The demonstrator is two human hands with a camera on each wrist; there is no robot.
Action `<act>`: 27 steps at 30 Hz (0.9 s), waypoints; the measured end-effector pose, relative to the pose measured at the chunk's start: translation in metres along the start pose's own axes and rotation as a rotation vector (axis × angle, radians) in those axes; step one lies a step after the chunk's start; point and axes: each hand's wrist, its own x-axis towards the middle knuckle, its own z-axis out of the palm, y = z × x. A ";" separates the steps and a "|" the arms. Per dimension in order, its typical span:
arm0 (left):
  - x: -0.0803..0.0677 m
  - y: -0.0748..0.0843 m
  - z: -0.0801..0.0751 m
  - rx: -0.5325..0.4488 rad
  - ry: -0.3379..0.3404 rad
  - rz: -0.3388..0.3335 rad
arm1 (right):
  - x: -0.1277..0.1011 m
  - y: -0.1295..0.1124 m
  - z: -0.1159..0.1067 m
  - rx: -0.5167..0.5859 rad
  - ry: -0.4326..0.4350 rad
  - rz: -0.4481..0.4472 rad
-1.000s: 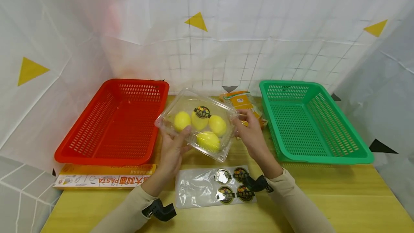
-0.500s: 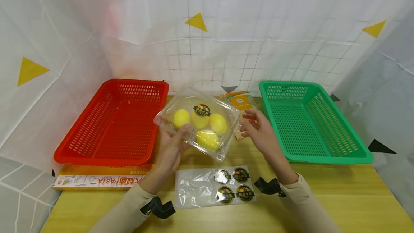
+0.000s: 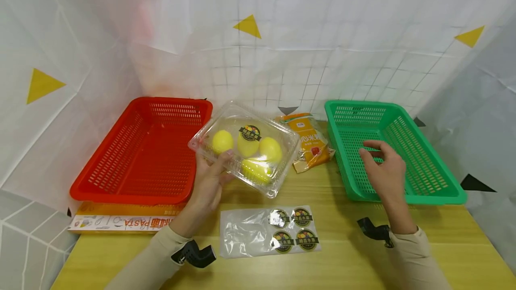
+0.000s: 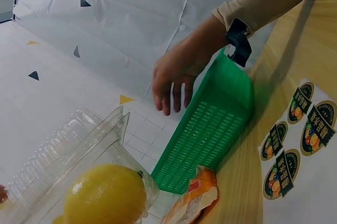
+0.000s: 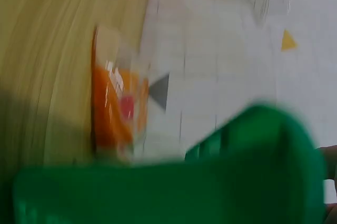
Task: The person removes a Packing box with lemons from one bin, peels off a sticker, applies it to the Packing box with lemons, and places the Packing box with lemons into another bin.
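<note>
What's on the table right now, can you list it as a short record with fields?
left hand: holds the clamshell of lemons up off the table
right hand: holds nothing, fingers loose, over the green basket's near rim
red basket: on the left, nothing seen inside
orange packet: lying between clamshell and green basket
sticker sheet: flat on the table, four round stickers
pasta box: in front of the red basket
</note>
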 end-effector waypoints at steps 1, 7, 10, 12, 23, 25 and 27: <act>0.000 0.000 0.000 0.003 0.001 0.000 | 0.002 0.006 -0.004 -0.024 0.020 0.026; 0.001 0.001 0.002 0.017 0.011 -0.005 | 0.014 0.037 -0.032 -0.109 0.101 0.174; 0.001 0.000 0.002 0.013 0.006 -0.005 | 0.019 0.047 -0.046 -0.123 0.132 0.257; 0.001 0.000 0.002 0.007 0.004 -0.006 | 0.022 0.053 -0.054 -0.123 0.155 0.309; 0.002 0.001 0.001 0.001 -0.007 -0.008 | 0.023 0.094 -0.081 -0.222 0.352 0.333; 0.002 0.001 0.002 0.005 -0.008 -0.010 | 0.022 0.098 -0.084 -0.249 0.384 0.309; 0.002 0.001 0.002 0.008 -0.004 -0.015 | 0.020 0.101 -0.085 -0.284 0.415 0.295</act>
